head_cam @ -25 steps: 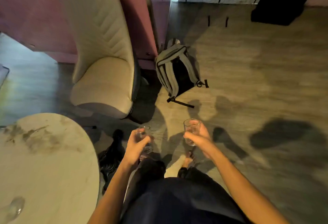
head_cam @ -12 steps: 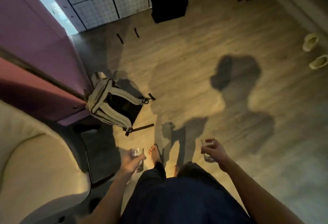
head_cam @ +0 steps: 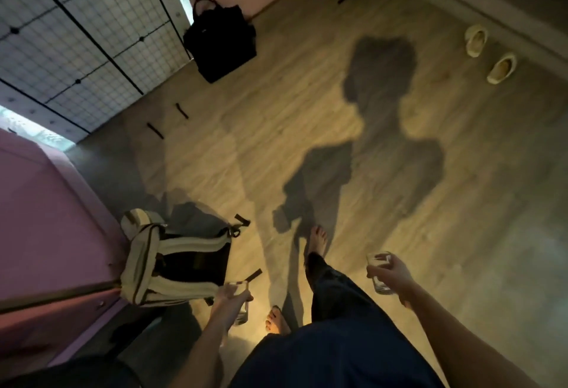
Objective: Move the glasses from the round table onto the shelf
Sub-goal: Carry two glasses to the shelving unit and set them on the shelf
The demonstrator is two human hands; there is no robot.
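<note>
Two glasses are in transit, one per hand, both carried roughly upright above the wooden floor (head_cam: 307,117); neither the round table nor the shelf is in view. The left glass (head_cam: 240,303) is clasped around its side by the left hand (head_cam: 229,301); the right glass (head_cam: 380,274) is grasped likewise by the right hand (head_cam: 395,275). Each grip is closed on its glass.

Hazards noted: lighting is dim and the person walks barefoot, so a dropped glass would likely break near the feet. A striped backpack (head_cam: 172,261) lies just beside the left-hand path, its loose straps a possible trip point. A black bag (head_cam: 221,40) and a pair of slippers (head_cam: 488,54) lie further off, well apart from the route.
</note>
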